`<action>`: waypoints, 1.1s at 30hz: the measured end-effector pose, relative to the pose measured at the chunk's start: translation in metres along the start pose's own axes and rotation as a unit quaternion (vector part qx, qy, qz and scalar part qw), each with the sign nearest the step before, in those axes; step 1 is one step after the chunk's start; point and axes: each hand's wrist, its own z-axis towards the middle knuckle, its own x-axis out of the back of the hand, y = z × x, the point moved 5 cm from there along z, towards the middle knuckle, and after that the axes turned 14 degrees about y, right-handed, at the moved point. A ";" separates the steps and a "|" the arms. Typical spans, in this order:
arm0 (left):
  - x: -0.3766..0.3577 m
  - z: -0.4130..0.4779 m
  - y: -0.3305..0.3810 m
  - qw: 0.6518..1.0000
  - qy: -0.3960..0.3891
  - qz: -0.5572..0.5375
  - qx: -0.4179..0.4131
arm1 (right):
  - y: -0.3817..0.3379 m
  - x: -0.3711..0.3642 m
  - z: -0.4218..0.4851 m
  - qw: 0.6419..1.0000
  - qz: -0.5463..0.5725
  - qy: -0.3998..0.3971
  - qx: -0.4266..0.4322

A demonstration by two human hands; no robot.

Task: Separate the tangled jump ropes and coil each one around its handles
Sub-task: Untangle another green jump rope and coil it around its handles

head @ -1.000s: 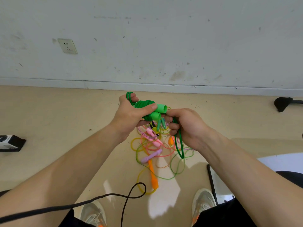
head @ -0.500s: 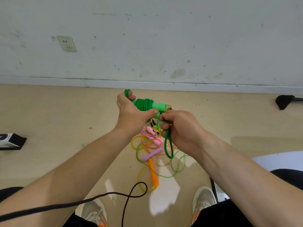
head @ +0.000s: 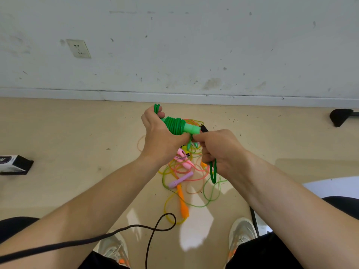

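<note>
My left hand (head: 159, 136) grips the green jump rope handles (head: 191, 129), which have green cord coiled around them (head: 173, 125). A short bend of that cord sticks out above my left fingers. My right hand (head: 221, 150) pinches the loose end of the green cord just under the handles, and a short loop (head: 213, 171) hangs below its palm. On the floor beneath my hands lies a tangle of other ropes (head: 186, 175) in pink, yellow and light green, with a purple handle (head: 180, 180), an orange handle (head: 182, 202) and pink handles (head: 183, 158) among them.
A black cable (head: 151, 228) loops across the floor between my shoes (head: 241, 233). A black-and-white box (head: 14, 165) sits on the floor at far left. A black foot of some object (head: 340, 117) shows at far right by the wall. A wall socket (head: 78, 48) is at upper left.
The hanging green loop below my right hand has become shorter as more cord went round the handles. Both hands shifted slightly up and left.
</note>
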 end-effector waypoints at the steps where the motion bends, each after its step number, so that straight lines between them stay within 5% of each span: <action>1: 0.000 0.000 0.001 1.000 -0.002 0.008 -0.010 | 0.000 -0.001 0.000 1.000 -0.006 0.000 0.006; 11: 0.005 -0.004 0.010 0.990 0.035 0.085 -0.109 | 0.000 -0.007 -0.002 0.999 0.021 -0.024 0.022; 20: 0.001 -0.006 0.016 0.975 0.038 0.152 -0.158 | -0.004 -0.007 -0.011 0.984 -0.093 -0.038 0.146; 27: 0.004 -0.002 0.002 0.948 -0.041 0.236 -0.211 | -0.021 0.003 0.010 0.994 -0.050 -0.048 0.079; 33: 0.004 -0.006 0.001 0.971 -0.090 0.162 -0.152 | -0.036 0.008 0.012 0.937 -0.268 -0.039 0.220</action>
